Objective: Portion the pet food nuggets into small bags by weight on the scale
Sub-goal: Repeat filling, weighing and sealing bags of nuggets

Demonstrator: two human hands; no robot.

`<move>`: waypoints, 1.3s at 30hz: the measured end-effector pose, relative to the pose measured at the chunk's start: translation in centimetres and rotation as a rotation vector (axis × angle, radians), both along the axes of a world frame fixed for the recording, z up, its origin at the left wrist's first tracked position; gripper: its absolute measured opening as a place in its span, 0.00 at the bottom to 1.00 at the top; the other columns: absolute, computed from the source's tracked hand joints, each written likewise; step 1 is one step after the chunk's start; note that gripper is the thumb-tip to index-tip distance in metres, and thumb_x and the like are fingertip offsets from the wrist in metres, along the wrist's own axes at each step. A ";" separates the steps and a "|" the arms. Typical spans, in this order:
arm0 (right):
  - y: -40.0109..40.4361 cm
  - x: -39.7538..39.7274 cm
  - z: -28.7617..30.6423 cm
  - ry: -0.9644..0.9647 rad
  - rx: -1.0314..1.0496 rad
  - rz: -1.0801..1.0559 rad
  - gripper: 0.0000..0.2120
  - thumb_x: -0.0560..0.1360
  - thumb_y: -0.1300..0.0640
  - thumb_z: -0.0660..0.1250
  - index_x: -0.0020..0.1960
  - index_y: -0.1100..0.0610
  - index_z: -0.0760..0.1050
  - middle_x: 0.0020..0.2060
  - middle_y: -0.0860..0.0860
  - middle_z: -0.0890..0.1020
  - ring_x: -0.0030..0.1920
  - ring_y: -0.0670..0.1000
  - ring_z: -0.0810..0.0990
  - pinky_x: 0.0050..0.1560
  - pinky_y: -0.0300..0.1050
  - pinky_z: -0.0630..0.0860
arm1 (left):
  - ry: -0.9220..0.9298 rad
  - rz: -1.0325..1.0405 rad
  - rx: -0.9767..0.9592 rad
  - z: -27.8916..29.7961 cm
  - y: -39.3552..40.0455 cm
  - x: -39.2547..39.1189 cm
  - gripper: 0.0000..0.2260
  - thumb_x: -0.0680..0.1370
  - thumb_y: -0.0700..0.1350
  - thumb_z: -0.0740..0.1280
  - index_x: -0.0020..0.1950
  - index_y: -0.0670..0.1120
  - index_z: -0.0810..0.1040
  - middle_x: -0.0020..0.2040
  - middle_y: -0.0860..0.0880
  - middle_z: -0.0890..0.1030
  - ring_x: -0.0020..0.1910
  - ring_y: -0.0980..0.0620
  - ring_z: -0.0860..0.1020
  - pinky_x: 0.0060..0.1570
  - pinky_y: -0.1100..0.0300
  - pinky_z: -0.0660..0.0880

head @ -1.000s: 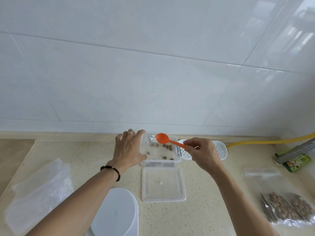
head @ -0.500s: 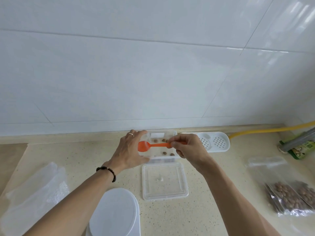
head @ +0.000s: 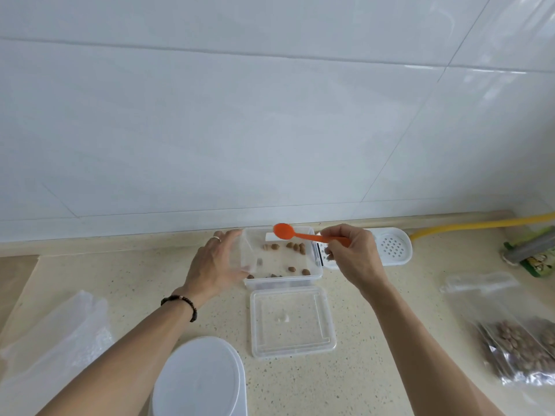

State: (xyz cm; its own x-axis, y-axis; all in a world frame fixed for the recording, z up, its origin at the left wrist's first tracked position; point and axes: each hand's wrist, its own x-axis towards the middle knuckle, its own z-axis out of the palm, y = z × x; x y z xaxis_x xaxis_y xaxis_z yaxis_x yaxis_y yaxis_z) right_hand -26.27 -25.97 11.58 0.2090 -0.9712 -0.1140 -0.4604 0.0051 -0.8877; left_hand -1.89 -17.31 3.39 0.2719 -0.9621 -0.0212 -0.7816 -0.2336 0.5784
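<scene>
Nuggets [head: 295, 247] of brown pet food lie scattered on the bottom of a clear plastic container [head: 282, 280], which stands on the table [head: 375, 334] at the centre of the frame, close to the white tiled wall [head: 270, 115]. Some pieces lie in a row near the far side and some near the front wall of the container.

Over the far edge of the container is an orange spoon [head: 283, 231]; its bowl looks empty, though the view is small. The right hand [head: 354, 256] pinches the spoon handle between thumb and curled fingers, and it seems to keep one nugget under the lower fingers. The left hand [head: 216, 265] is at the left wall of the container with fingers rather straight, touching its side; a ring is on one finger and a dark bead bracelet [head: 180, 304] on the wrist.

Just in front of the container lies its clear lid [head: 292, 322], flat on the table. At the bottom centre stands a white rounded object [head: 198, 376]. Behind the right hand is a white perforated tray [head: 393, 246]. At the lower right are clear bags with nuggets [head: 516, 349] inside, and at the lower left a pile of empty clear bags [head: 54, 346]. At the upper right of the table runs a yellow hose [head: 468, 226].
</scene>
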 end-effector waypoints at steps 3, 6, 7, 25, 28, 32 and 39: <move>-0.9 -0.3 -1.5 0.281 -0.237 0.072 0.16 0.73 0.71 0.60 0.45 0.56 0.82 0.34 0.51 0.81 0.29 0.48 0.74 0.30 0.40 0.70 | 0.036 -0.060 0.016 0.1 -0.3 0.3 0.38 0.67 0.57 0.75 0.73 0.52 0.63 0.61 0.53 0.71 0.59 0.53 0.73 0.56 0.56 0.73; -1.9 0.1 -3.3 0.421 -0.479 0.230 0.16 0.70 0.75 0.60 0.45 0.61 0.83 0.35 0.53 0.82 0.33 0.53 0.77 0.32 0.39 0.69 | 0.070 -0.134 0.061 0.8 -0.9 0.8 0.43 0.61 0.66 0.69 0.72 0.52 0.63 0.65 0.53 0.71 0.64 0.53 0.73 0.60 0.54 0.73; -2.3 0.4 -3.9 0.471 -0.536 0.306 0.17 0.70 0.75 0.61 0.45 0.61 0.83 0.36 0.53 0.83 0.35 0.54 0.78 0.33 0.40 0.71 | 0.073 -0.160 0.072 0.9 -1.1 1.1 0.44 0.59 0.68 0.66 0.72 0.52 0.63 0.66 0.54 0.71 0.64 0.53 0.73 0.61 0.54 0.72; -3.4 1.2 -2.8 0.838 -0.366 0.494 0.13 0.71 0.72 0.57 0.43 0.61 0.79 0.38 0.54 0.81 0.36 0.58 0.78 0.36 0.52 0.76 | 0.092 -0.276 0.095 -1.7 -2.0 1.4 0.41 0.66 0.55 0.78 0.74 0.55 0.61 0.68 0.56 0.69 0.64 0.54 0.71 0.60 0.60 0.69; -3.9 0.7 -2.4 0.762 -0.182 0.356 0.14 0.71 0.70 0.57 0.41 0.61 0.81 0.34 0.54 0.83 0.37 0.55 0.81 0.37 0.50 0.79 | 0.098 -0.277 0.105 -1.9 -2.3 1.4 0.41 0.66 0.55 0.78 0.73 0.55 0.61 0.68 0.55 0.70 0.64 0.53 0.71 0.60 0.59 0.70; -3.6 0.9 -3.2 0.526 0.135 0.241 0.15 0.73 0.71 0.58 0.45 0.59 0.82 0.32 0.55 0.84 0.31 0.48 0.83 0.34 0.40 0.80 | 0.104 -0.273 0.100 -1.9 -2.6 1.4 0.40 0.65 0.56 0.77 0.72 0.55 0.61 0.67 0.54 0.70 0.63 0.53 0.71 0.60 0.58 0.71; -3.1 3.9 -5.5 0.219 0.394 0.182 0.13 0.72 0.72 0.59 0.44 0.64 0.82 0.32 0.58 0.84 0.31 0.50 0.82 0.36 0.40 0.79 | 0.118 -0.249 0.127 -1.6 -2.5 1.3 0.42 0.62 0.73 0.71 0.69 0.59 0.61 0.65 0.58 0.71 0.62 0.56 0.72 0.60 0.56 0.72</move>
State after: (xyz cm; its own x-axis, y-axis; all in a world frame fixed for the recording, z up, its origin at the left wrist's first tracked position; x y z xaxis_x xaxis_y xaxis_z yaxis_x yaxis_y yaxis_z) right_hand -22.37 -29.11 6.09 0.3009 -0.7951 -0.5265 -0.6611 0.2240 -0.7161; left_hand -0.63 -19.77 1.75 0.0161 -0.9865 -0.1633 -0.7529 -0.1194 0.6472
